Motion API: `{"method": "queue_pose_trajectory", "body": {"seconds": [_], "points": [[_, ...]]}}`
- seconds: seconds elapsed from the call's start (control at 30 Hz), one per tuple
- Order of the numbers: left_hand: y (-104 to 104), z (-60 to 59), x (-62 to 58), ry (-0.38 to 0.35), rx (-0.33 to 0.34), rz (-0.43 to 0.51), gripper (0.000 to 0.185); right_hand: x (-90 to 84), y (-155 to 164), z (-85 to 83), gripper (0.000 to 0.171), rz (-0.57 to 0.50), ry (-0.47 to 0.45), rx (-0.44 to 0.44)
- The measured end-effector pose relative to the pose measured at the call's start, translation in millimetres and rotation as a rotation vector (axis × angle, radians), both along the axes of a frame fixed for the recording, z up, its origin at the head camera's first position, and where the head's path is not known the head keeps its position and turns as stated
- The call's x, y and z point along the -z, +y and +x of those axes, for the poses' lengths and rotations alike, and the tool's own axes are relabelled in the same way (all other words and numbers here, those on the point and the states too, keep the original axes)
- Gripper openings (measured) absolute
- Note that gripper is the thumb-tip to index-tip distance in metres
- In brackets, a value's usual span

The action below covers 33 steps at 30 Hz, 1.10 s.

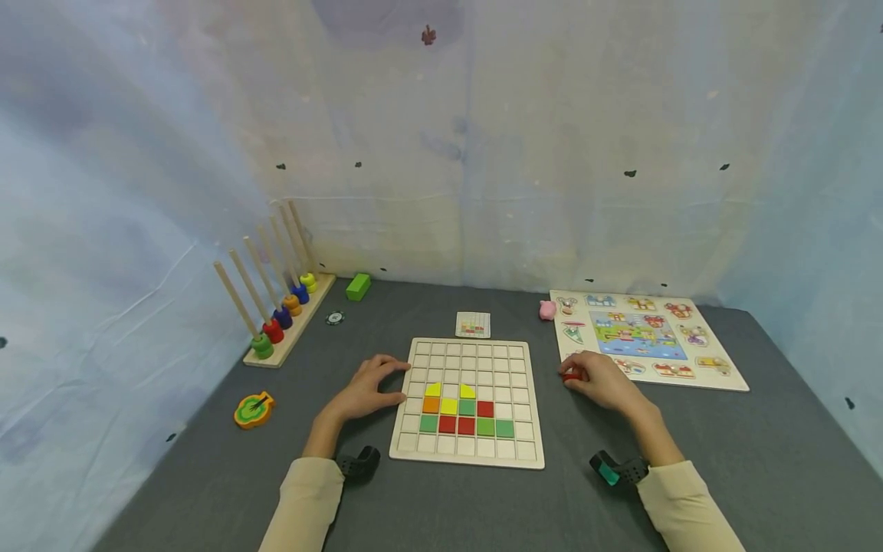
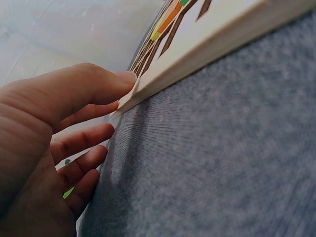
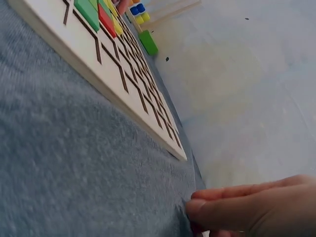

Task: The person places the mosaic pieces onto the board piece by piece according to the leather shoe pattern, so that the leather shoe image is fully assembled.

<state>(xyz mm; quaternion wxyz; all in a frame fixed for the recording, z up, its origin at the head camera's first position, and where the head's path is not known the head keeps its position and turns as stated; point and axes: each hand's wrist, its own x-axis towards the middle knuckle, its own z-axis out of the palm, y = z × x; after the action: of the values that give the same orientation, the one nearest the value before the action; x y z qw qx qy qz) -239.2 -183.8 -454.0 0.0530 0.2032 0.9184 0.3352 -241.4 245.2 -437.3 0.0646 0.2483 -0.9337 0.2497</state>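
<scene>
A wooden grid board [image 1: 513, 360] lies on the grey mat in front of me, with red, green, yellow and orange tiles [image 1: 465, 410] filling part of its lower rows. My left hand [image 1: 395, 382] rests at the board's left edge. In the left wrist view, the left hand [image 2: 98, 113] has its thumb against the board [image 2: 222, 44] rim and its fingers relaxed. Right of the board, my right hand [image 1: 593, 379] pinches a small red tile [image 1: 569, 376] on the mat. The right wrist view shows only that hand's fingertips [image 3: 237, 207] and the board [image 3: 123, 74].
A small pattern card [image 1: 473, 324] lies behind the board. At the left are a peg rack with coloured rings [image 1: 279, 314], a green block [image 1: 358, 286], a small disc [image 1: 334, 317] and an apple-shaped toy [image 1: 254, 409]. A picture puzzle [image 1: 648, 337] and a pink pig [image 1: 547, 310] sit right.
</scene>
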Motion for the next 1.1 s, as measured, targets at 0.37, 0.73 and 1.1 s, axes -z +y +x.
{"method": "queue_pose_trajectory", "body": {"seconds": [0.37,0.73,1.1], "points": [[0,0.7,-1.2,0.006,0.006,0.005,0.052,-8.8,-33,8.3,0.011,-0.155,-0.062,-0.066],[0,1.3,-1.4,-0.004,-0.004,0.005,0.053,-7.4,-73,21.5,0.010,-0.244,-0.212,-0.233],[0,0.2,-1.0,0.005,0.008,0.009,0.052,-0.2,-81,23.6,0.005,-0.234,-0.179,-0.237]]}}
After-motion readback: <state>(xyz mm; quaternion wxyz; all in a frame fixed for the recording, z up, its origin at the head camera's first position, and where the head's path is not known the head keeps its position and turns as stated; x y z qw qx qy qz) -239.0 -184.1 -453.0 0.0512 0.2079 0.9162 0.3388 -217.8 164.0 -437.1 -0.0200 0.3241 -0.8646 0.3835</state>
